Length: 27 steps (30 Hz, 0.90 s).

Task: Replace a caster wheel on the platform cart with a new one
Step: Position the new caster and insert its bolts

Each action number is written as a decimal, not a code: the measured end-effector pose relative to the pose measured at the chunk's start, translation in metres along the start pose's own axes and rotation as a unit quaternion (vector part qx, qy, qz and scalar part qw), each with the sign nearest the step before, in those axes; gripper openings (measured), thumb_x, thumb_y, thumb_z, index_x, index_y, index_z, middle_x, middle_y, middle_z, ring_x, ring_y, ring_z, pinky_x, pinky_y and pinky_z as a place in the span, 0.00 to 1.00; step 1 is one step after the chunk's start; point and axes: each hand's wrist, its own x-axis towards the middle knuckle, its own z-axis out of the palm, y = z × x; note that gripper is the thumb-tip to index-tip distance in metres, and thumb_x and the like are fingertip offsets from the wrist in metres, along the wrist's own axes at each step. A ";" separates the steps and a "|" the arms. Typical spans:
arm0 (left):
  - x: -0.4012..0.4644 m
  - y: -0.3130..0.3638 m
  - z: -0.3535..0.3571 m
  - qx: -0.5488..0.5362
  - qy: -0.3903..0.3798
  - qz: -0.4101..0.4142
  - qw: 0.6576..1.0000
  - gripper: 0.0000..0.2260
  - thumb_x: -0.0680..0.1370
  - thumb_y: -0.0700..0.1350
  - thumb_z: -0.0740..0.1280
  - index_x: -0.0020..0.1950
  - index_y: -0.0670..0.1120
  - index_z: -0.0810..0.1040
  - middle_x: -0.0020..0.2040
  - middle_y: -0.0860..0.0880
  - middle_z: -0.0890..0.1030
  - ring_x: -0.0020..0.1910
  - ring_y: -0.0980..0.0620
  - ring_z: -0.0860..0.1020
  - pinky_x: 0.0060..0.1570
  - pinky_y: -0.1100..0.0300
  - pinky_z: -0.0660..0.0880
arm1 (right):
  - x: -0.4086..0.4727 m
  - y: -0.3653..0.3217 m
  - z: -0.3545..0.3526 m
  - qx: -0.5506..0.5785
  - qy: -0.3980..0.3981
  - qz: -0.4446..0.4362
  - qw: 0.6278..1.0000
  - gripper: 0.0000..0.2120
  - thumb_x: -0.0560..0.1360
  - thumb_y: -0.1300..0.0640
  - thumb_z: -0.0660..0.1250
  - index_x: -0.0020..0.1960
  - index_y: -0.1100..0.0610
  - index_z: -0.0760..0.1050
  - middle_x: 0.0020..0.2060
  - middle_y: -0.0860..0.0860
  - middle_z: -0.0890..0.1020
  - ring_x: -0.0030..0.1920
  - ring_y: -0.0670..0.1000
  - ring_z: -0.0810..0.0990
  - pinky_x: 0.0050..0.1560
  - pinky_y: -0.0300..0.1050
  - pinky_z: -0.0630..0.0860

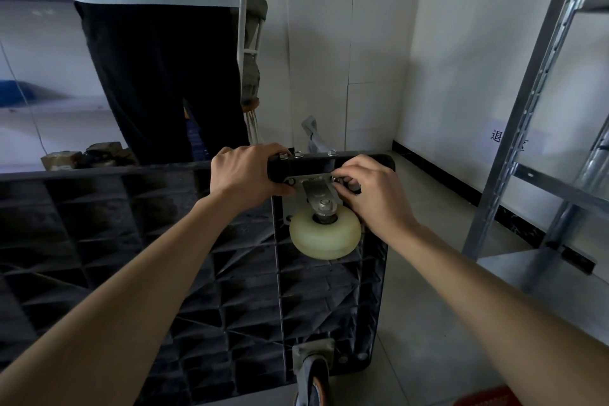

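Note:
The black platform cart (204, 273) stands on its side, ribbed underside toward me. A cream caster wheel (324, 236) on a metal mounting plate (313, 181) sits at the cart's upper corner. My left hand (245, 175) grips the cart's top edge beside the plate, thumb on the underside. My right hand (369, 189) pinches a small fastener (336, 179) at the plate's upper right corner. Bolt ends with nuts (332, 152) stick up along the cart's top edge. An older grey caster (313, 376) is fixed at the lower corner.
Another person (158, 53) in dark trousers stands behind the cart, one hand on a white-handled mop (248, 43). A metal shelving rack (543, 128) rises at the right. A red object (487, 397) lies on the tiled floor at the bottom right.

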 end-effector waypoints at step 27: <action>0.001 -0.002 0.002 -0.003 -0.006 0.007 1.000 0.31 0.66 0.70 0.73 0.66 0.64 0.73 0.54 0.55 0.83 0.53 0.47 0.80 0.48 0.54 0.64 | 0.001 -0.003 0.002 -0.012 0.017 0.016 1.000 0.06 0.74 0.53 0.76 0.46 0.55 0.83 0.41 0.47 0.81 0.38 0.44 0.78 0.39 0.44 0.78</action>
